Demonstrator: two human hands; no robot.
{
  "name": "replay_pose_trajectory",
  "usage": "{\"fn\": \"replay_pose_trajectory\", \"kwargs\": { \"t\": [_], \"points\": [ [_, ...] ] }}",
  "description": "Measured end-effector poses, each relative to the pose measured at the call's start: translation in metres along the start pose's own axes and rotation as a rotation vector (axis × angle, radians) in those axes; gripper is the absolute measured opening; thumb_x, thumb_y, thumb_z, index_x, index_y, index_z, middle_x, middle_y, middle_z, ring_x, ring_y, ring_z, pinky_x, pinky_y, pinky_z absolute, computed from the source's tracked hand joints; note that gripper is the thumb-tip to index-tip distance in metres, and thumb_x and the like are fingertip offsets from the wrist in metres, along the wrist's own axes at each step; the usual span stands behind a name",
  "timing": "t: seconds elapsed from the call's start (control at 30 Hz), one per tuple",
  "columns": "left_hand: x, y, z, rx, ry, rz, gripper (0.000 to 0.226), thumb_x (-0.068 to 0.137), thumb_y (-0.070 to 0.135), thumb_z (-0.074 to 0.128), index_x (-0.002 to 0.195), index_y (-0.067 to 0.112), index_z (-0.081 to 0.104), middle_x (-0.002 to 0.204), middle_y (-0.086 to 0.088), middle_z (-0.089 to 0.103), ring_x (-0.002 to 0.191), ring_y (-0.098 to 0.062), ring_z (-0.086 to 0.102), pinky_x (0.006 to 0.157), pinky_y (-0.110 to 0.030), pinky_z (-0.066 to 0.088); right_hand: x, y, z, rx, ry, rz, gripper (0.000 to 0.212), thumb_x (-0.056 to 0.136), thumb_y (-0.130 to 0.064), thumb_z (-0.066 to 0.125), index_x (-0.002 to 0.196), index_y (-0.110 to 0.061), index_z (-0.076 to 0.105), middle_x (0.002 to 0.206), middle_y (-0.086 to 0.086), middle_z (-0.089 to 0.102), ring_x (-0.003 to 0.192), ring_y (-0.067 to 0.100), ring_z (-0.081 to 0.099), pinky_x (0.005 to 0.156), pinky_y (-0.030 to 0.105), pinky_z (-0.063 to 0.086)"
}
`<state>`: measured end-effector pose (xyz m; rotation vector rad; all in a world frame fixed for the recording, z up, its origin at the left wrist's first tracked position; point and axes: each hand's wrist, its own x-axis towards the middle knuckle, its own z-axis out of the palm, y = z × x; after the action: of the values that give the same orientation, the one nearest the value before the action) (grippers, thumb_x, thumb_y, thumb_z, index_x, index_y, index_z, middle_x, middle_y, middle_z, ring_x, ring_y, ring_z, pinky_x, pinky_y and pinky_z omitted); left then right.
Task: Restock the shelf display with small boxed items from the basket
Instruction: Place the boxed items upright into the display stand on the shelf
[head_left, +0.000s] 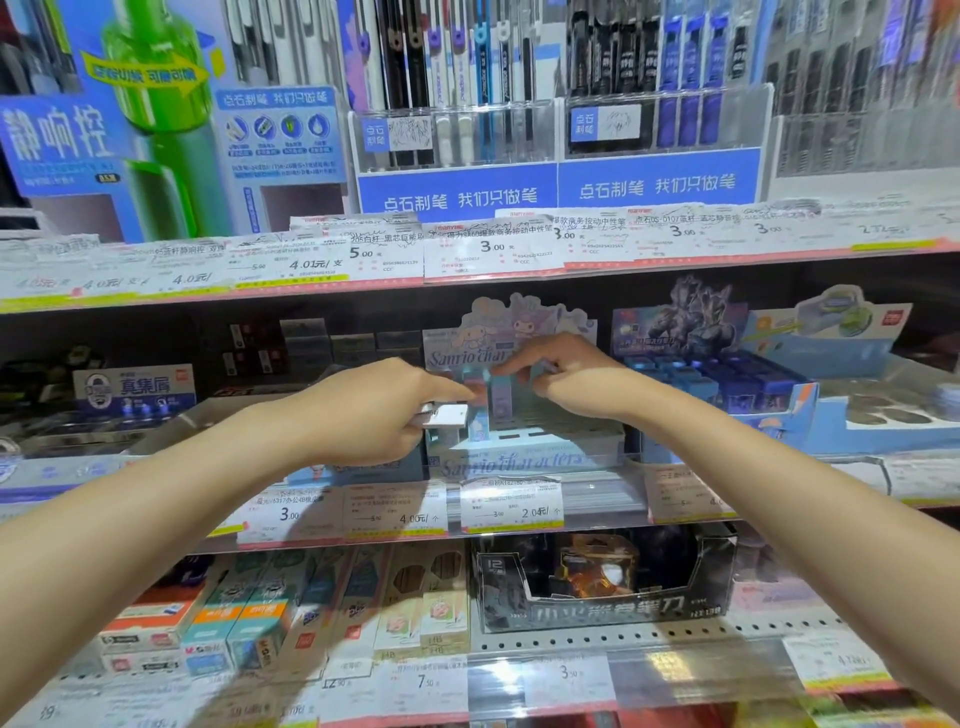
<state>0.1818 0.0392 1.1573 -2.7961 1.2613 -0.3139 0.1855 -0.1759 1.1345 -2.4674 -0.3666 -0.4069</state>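
- L hand (374, 410) pinches small white box (445, 415), held just left of display tray (524, 447) on mid shelf.
- R hand (563, 376) over tray, fingers curled on a pastel box (501, 397) standing inside; grip partly hidden by knuckles.
- Other boxes in tray blurred, count unclear.
- Price tags (511, 506) along shelf edge, mostly illegible.
- Basket out of view.

- Two hands, the left hand (374, 410) and the right hand (561, 379), are reaching at the Sanrio display box (524, 457).
- About three small upright boxes (488, 395) are standing inside it.
- One white box (448, 415) is sitting in the left hand, just left of it.
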Motion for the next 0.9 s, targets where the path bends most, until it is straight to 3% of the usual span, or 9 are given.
{"fn": "replay_pose_trajectory", "kwargs": {
  "t": [0.13,0.23,0.3,0.33,0.43,0.5,0.57,0.73,0.9],
  "points": [
    [0.001,-0.002,0.006,-0.156,0.127,-0.059,0.057,0.081,0.003,0.045,0.127,0.036,0.053,0.079,0.009,0.064,0.059,-0.005,0.051,0.058,-0.029,0.043,-0.007,-0.006,-0.001,0.609,0.003,0.17,0.029,0.087,-0.001,0.038,0.102,-0.015,0.058,0.077,0.0,0.047,0.041,0.004,0.035,0.037,0.014,0.023],
    [0.0,0.007,0.014,-0.153,0.373,-0.108,0.024,0.08,0.011,0.052,0.099,0.02,0.064,0.087,-0.002,0.066,0.079,-0.024,0.06,0.063,-0.037,0.049,-0.015,-0.01,0.0,1.161,-0.025,0.206,0.027,0.081,0.002,0.027,0.081,-0.011,0.051,0.066,0.003,0.035,0.039,0.008,0.027,0.037,0.018,0.018],
    [-0.001,0.017,0.015,-0.125,0.499,-0.103,0.004,0.077,0.016,0.053,0.073,0.014,0.053,0.071,-0.004,0.057,0.069,-0.028,0.055,0.054,-0.035,0.041,-0.021,-0.018,0.002,1.357,-0.09,0.197,0.017,0.074,-0.001,0.031,0.072,-0.01,0.046,0.064,0.003,0.029,0.043,0.01,0.026,0.041,0.021,0.021],
    [-0.001,0.022,0.016,-0.15,0.527,-0.093,0.014,0.076,0.016,0.054,0.065,0.014,0.047,0.063,-0.004,0.052,0.063,-0.028,0.051,0.052,-0.034,0.037,-0.023,-0.023,0.004,1.409,-0.108,0.189,0.011,0.069,-0.003,0.035,0.067,-0.011,0.042,0.061,0.002,0.028,0.044,0.011,0.027,0.043,0.022,0.023],
    [0.0,0.036,0.017,-0.397,0.537,-0.11,0.038,0.078,0.022,0.063,0.049,0.015,0.041,0.045,0.001,0.042,0.046,-0.018,0.039,0.048,-0.031,0.031,-0.028,-0.034,0.011,1.51,-0.107,0.144,0.023,0.058,-0.004,0.043,0.061,-0.017,0.023,0.059,0.001,0.023,0.046,0.012,0.03,0.051,0.023,0.029],
    [0.002,0.044,0.015,-0.627,0.507,-0.144,0.037,0.079,0.026,0.07,0.048,0.01,0.055,0.04,0.004,0.048,0.038,-0.009,0.039,0.041,-0.016,0.027,-0.029,-0.036,0.014,1.566,-0.126,0.112,0.037,0.051,-0.004,0.047,0.064,-0.019,0.016,0.062,0.002,0.021,0.048,0.013,0.031,0.058,0.025,0.029],
    [0.002,0.051,0.013,-0.865,0.439,-0.184,0.028,0.077,0.022,0.073,0.055,0.007,0.062,0.033,0.009,0.05,0.031,-0.002,0.042,0.036,-0.007,0.027,-0.028,-0.038,0.016,1.586,-0.163,0.081,0.03,0.05,-0.006,0.047,0.06,-0.018,0.021,0.061,0.002,0.027,0.051,0.014,0.033,0.056,0.026,0.036],
    [0.004,0.046,0.016,-1.221,0.309,-0.355,0.021,0.072,0.013,0.077,0.077,-0.004,0.066,0.03,0.006,0.045,0.028,-0.007,0.027,0.033,-0.013,0.021,-0.03,-0.041,0.019,1.643,-0.146,0.044,0.013,0.056,-0.004,0.042,0.056,-0.014,0.036,0.061,0.003,0.04,0.056,0.014,0.04,0.067,0.025,0.048],
    [0.0,0.042,0.014,-1.228,0.326,-0.357,0.013,0.071,0.012,0.078,0.065,0.006,0.067,0.032,0.005,0.046,0.031,-0.008,0.026,0.034,-0.014,0.021,-0.034,-0.033,0.022,1.276,-0.037,0.071,0.037,0.066,-0.007,0.049,0.103,-0.005,0.051,0.097,0.018,0.054,0.085,0.023,0.062,0.082,0.031,0.048]
  ]
}}
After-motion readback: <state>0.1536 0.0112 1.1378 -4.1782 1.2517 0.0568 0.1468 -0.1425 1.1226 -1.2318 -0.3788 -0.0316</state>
